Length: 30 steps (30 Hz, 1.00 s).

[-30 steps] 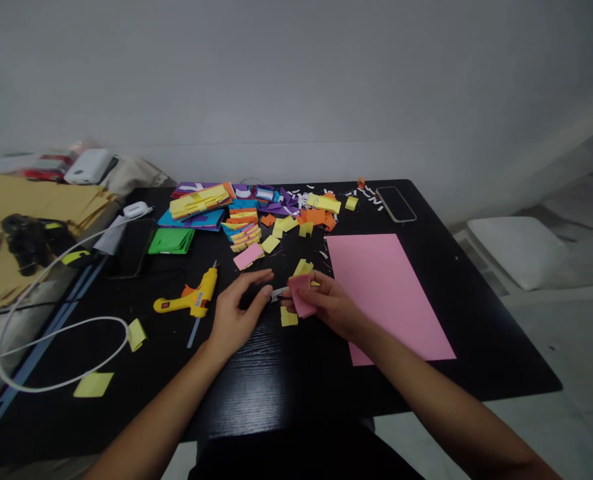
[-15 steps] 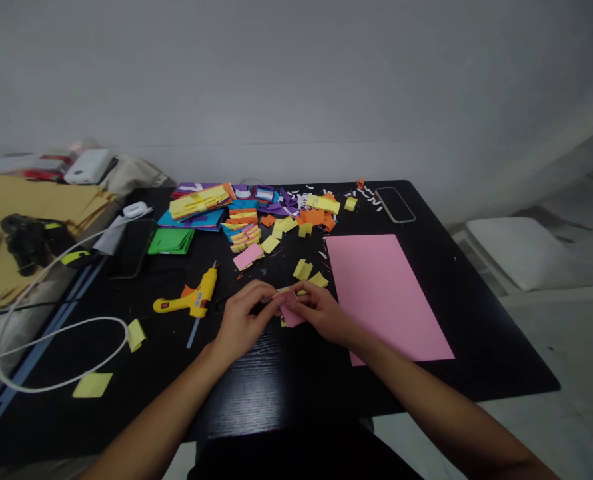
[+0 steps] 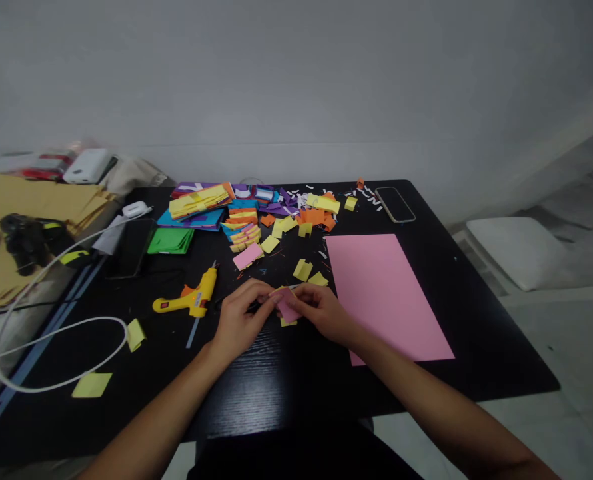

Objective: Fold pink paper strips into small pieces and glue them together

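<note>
Between my two hands is a small pink paper piece (image 3: 287,307) with a yellow edge showing along its top. My left hand (image 3: 243,313) pinches its left side. My right hand (image 3: 321,310) grips the right side with thumb and fingers. Just under the pink piece, a bit of yellow paper (image 3: 289,323) peeks out. Yellow folded pieces (image 3: 303,269) lie just beyond my right hand. A large pink sheet (image 3: 386,300) rests flat to the right. Left of my left hand lies a yellow glue gun (image 3: 202,293) with a glue stick (image 3: 192,333) at its back.
Paper stacks (image 3: 201,201), a green bundle (image 3: 170,241) and orange and purple scraps fill the back of the black table (image 3: 286,393). A phone (image 3: 395,205) lies back right. A white cable (image 3: 61,390) loops at left, near brown envelopes (image 3: 41,197).
The pink piece has turned in my fingers and now shows a flatter face, with its lower end raised. Both hands stay in nearly the same place.
</note>
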Each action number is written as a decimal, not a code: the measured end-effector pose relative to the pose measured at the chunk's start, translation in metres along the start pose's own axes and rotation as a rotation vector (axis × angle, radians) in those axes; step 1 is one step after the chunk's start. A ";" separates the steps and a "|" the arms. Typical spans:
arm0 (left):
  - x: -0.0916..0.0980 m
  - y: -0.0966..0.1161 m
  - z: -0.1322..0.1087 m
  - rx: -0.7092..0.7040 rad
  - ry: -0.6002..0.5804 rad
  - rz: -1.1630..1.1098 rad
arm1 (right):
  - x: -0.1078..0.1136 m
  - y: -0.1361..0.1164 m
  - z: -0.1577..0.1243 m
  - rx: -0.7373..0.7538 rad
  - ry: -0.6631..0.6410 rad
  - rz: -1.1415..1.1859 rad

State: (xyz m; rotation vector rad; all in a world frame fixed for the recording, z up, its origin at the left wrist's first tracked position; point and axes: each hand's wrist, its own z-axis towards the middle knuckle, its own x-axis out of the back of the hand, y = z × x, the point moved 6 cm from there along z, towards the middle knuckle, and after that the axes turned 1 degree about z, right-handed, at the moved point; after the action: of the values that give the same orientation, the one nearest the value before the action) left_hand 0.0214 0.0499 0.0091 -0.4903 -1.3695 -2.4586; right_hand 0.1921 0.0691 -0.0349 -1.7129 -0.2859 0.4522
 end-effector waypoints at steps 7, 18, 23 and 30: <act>0.000 0.001 0.001 -0.002 0.005 -0.008 | 0.000 -0.002 -0.001 -0.010 0.035 0.007; 0.000 0.001 0.001 0.007 -0.001 -0.020 | 0.000 0.001 -0.001 -0.031 0.034 0.066; 0.002 -0.005 0.002 0.095 0.021 -0.072 | -0.011 0.006 -0.005 -0.201 -0.124 0.434; -0.003 -0.015 0.001 0.276 -0.002 -0.235 | -0.015 0.008 -0.007 -0.273 -0.240 0.618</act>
State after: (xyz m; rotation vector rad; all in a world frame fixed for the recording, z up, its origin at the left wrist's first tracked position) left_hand 0.0182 0.0585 -0.0034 -0.2802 -1.8242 -2.3851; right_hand 0.1813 0.0553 -0.0397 -2.0050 0.0233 1.1182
